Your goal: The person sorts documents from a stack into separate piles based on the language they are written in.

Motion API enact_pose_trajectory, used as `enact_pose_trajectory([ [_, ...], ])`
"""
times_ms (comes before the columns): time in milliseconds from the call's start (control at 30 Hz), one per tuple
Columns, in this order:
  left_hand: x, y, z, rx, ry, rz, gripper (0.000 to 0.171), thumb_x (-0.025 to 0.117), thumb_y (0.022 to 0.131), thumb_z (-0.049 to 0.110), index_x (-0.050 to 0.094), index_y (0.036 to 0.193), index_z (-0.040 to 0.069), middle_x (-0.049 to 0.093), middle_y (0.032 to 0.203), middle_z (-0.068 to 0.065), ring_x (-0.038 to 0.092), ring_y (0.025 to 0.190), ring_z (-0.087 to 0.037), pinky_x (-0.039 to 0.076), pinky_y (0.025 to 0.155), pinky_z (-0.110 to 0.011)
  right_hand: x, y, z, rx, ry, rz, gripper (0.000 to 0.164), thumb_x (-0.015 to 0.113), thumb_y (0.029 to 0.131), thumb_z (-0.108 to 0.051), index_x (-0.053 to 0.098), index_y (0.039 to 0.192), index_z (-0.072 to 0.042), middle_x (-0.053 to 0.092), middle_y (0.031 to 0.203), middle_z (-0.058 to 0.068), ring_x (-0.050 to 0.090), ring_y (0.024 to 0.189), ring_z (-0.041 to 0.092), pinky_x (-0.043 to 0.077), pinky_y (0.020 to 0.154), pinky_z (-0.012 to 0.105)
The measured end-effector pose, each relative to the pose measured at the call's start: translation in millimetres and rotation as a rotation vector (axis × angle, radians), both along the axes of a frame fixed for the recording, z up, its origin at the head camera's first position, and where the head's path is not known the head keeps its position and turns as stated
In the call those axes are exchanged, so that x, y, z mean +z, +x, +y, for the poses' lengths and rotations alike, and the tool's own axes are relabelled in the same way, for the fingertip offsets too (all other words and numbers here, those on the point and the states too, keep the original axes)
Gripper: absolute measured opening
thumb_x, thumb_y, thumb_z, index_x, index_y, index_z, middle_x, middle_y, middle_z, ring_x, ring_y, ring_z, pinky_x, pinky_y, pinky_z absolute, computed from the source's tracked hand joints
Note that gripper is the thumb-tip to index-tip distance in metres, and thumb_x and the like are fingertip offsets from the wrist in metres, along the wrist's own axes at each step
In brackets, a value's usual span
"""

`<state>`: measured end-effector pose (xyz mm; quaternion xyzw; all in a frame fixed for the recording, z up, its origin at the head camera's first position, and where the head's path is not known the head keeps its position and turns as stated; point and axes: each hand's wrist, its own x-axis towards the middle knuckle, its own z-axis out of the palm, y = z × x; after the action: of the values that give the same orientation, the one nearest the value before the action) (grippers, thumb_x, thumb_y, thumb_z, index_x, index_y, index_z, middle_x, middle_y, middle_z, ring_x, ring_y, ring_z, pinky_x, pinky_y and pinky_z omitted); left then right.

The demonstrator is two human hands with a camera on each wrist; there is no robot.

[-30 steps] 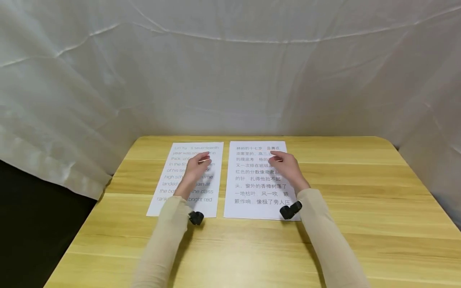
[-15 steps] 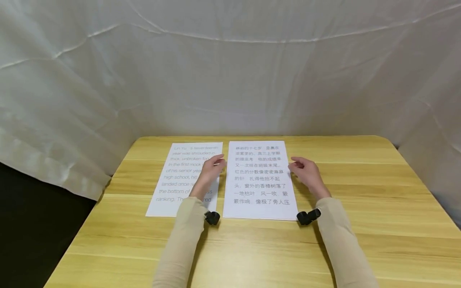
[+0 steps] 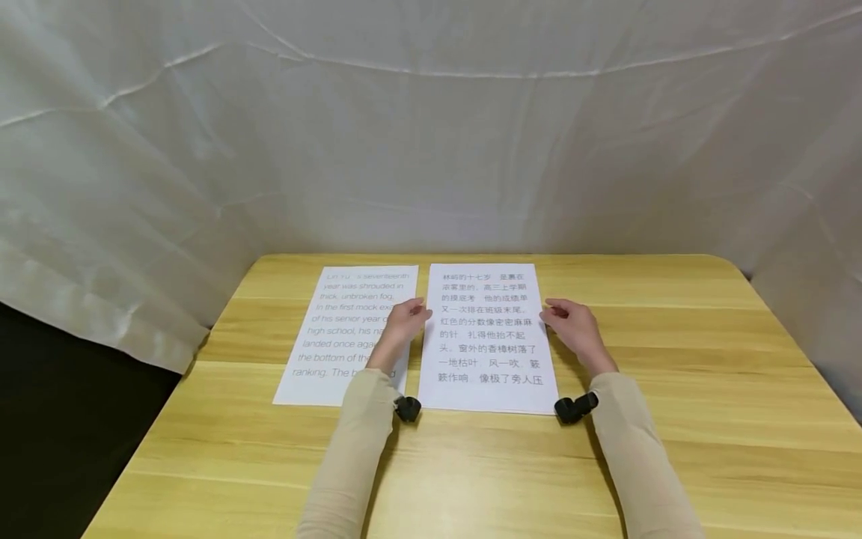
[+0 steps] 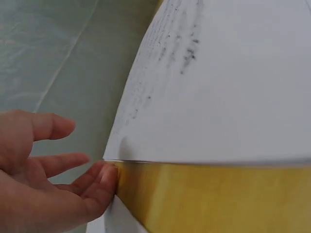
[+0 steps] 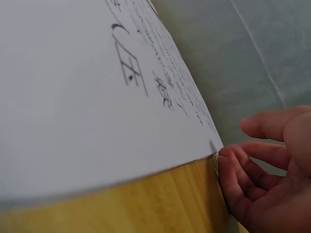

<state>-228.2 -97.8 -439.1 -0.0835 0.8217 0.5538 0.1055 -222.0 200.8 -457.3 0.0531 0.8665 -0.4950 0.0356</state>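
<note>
From the head, I see the Chinese sheet [image 3: 485,337] lying flat on the pale wooden counter [image 3: 707,389], in front of the person. It is white, with nine lines of dark printed characters, which face the person and can be read. The left hand [image 3: 402,329] is at its left edge and the right hand [image 3: 575,329] at its right edge. To the left, with a narrow strip of wood between, lies the English sheet [image 3: 337,329]; the left hand hides some ends of its lines. Only from here are both sheets seen almost whole, together with the light sleeves [image 3: 350,457] and the pale cloth [image 3: 431,165] behind.

At the left wrist, the Chinese sheet is seen slanting, and its characters become blurred dark marks. The left fingers [image 4: 99,187] are loosely bent and spread, holding nothing; the lower ones are at the corner of the paper, but I cannot tell if they touch it. Below them appears a white corner, which the head view does not show so near.

At the right wrist, the print is clearer: one large character stands close, the others are crowded toward the far edge. The right fingers [image 5: 233,179] are also wide and hold nothing. The lower ones bend toward the sheet's corner, and their tips seem to meet it.
</note>
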Motion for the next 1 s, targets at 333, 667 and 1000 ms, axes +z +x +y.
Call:
enact_pose_trajectory([
  [333,-13.9,-5.7,-0.2,-0.071,-0.095,0.062,0.019,0.059,0.093,0.013,0.047,0.083,0.002,0.041,0.077,-0.004,0.041,0.072,-0.016,0.036,0.065,-0.025,-8.0,-6.2,0.4,0.011,0.057,-0.022,0.049,0.057,0.096,-0.016,0.046,0.139,0.007,0.055,0.122,0.022,0.05,0.103,0.031,0.045,0.084,0.036],
  [667,-14.1,-10.3,2.0,-0.129,-0.169,0.114,0.032,0.058,0.091,0.01,0.034,0.07,0.01,0.024,0.062,0.0,0.027,0.056,-0.014,0.025,0.055,-0.024,-6.9,-8.6,-1.3,0.043,0.112,-0.015,0.05,0.057,0.095,-0.014,0.046,0.137,0.01,0.056,0.114,0.021,0.048,0.1,0.031,0.041,0.084,0.037],
  [1000,-14.4,-10.5,5.5,-0.094,-0.131,0.092,0.041,0.058,0.089,0.006,0.026,0.065,0.012,0.019,0.061,0.0,0.024,0.054,-0.014,0.023,0.055,-0.025,-3.9,-8.0,-6.1,0.057,0.174,-0.041,0.053,0.056,0.093,-0.015,0.045,0.138,0.01,0.055,0.117,0.023,0.046,0.1,0.033,0.039,0.083,0.04],
])
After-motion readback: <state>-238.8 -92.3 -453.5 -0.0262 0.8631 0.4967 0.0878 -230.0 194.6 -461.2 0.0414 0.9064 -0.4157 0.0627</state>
